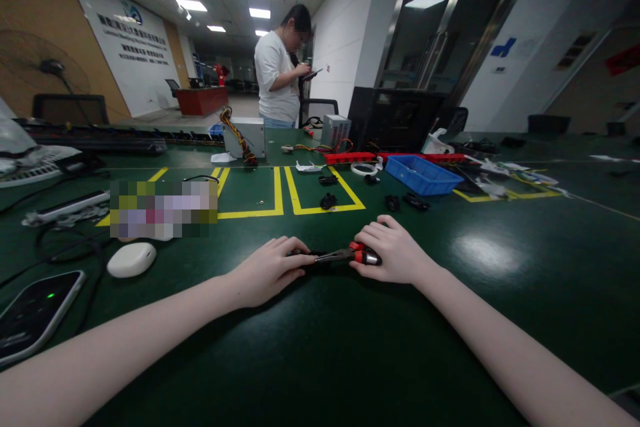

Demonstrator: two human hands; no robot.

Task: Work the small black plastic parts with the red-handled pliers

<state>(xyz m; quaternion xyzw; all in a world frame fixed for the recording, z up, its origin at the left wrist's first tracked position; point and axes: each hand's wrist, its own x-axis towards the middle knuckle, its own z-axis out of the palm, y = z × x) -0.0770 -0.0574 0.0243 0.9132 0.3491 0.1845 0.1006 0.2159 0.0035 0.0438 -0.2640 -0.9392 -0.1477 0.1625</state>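
Note:
My right hand is wrapped around the red and black handles of a pair of long-nose pliers. Their narrow jaws point left, low over the green table. At the jaw tips is my left hand, its thumb and fingers closed around something dark that they mostly hide; I cannot make out what it is. Beyond the hands, a small black cable bundle lies inside a yellow taped outline, and further black bundles lie to its right.
A blue plastic bin stands at the back right, near a red strip. Farther back are metal power supply boxes with cables. On the left lie a white case and a black device. A person stands across the table.

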